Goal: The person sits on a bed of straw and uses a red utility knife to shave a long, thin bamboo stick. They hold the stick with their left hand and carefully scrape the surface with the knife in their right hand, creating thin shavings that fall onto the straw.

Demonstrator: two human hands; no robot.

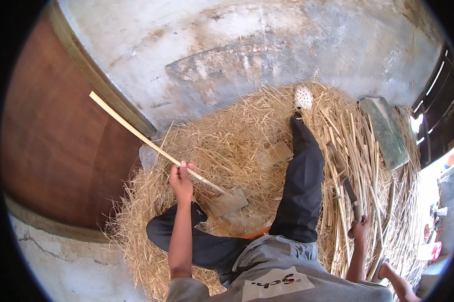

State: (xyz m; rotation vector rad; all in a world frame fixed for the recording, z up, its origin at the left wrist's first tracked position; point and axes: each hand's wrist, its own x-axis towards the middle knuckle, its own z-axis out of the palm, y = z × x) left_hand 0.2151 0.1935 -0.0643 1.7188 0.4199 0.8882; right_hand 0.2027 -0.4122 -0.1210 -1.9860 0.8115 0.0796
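The outstretched leg (303, 186) lies on the straw (237, 131), with the wall (287, 50) beyond its foot. Just left of the leg is a small block (274, 154); farther left and nearer the person, a second block (229, 205). The bamboo strip (131, 128), in the left hand (181, 178), slants left of the leg, toward the door (61, 136). Right of the leg lie split stalks (332, 201), the knife (349, 190) in the right hand (358, 229) above them; farther right, a slab (385, 131).

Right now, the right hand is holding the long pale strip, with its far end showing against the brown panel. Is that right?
Not quite: the head view shows the left hand holding the long pale strip. Its far end does show against the brown panel.
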